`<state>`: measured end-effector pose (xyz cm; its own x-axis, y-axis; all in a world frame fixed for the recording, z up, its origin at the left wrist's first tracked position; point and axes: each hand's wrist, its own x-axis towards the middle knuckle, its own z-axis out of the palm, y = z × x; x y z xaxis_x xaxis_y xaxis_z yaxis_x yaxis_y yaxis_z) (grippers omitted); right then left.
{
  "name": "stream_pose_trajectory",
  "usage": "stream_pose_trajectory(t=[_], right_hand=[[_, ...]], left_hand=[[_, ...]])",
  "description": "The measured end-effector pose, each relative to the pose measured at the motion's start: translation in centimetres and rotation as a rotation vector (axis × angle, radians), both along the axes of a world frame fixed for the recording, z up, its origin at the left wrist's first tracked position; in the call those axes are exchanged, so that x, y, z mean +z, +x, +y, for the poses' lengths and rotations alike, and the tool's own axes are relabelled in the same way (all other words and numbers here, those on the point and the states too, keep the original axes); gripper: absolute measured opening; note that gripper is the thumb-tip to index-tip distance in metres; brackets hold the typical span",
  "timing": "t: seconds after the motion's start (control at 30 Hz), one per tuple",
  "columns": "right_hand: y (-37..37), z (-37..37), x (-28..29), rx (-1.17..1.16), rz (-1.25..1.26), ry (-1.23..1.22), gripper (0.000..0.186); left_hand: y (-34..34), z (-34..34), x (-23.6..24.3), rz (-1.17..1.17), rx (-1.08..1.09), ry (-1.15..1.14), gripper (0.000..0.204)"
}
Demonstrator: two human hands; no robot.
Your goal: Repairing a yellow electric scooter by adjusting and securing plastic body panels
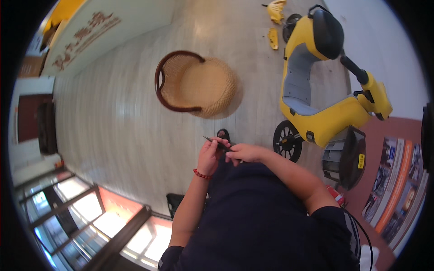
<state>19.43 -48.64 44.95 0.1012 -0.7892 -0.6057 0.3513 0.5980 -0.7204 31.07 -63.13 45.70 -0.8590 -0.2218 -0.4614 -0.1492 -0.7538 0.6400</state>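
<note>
My left hand (209, 154), with a red bead bracelet on its wrist, grips a thin dark pen-like tool (216, 142) whose tip points up and to the left. My right hand (242, 153) meets it from the right, fingers closed on the same tool's other end. Both hands are held close together in front of my dark blue clothing. A dark shoe shows on the floor just beyond the hands.
A woven wicker chair (196, 86) with a dark wooden rim stands on the light plank floor ahead. A yellow electric scooter (318, 95) is parked to the right, with loose yellow body panels (275, 11) beyond it. Glass doors (86, 212) are at lower left.
</note>
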Motion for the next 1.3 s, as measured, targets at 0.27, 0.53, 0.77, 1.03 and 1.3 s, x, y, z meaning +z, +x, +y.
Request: stream_pose_trajectory(t=[0.27, 0.53, 0.77, 1.03, 1.3], right_hand=[[-5.5, 3.2, 2.7, -0.519, 0.195, 0.089, 0.026], [-11.9, 5.1, 2.9, -0.743, 0.309, 0.157, 0.025], [-19.3, 7.8, 1.5, -0.917, 0.376, 0.141, 0.022], [-25.1, 7.2, 1.3, -0.860, 0.411, 0.210, 0.029], [-29.9, 4.1, 3.2, -1.340, 0.416, 0.416, 0.028]], left_hand=[[-11.5, -5.6, -1.3, -0.120, -0.501, -0.001, 0.026], [-25.1, -4.9, -2.5, -0.129, -0.869, -0.237, 0.020], [-35.2, -3.5, -1.4, -0.047, -1.158, -0.368, 0.016], [-47.3, 0.1, 1.1, 0.562, -1.938, -1.044, 0.017], [-57.9, 4.9, 1.2, 1.009, -2.284, -0.975, 0.027]])
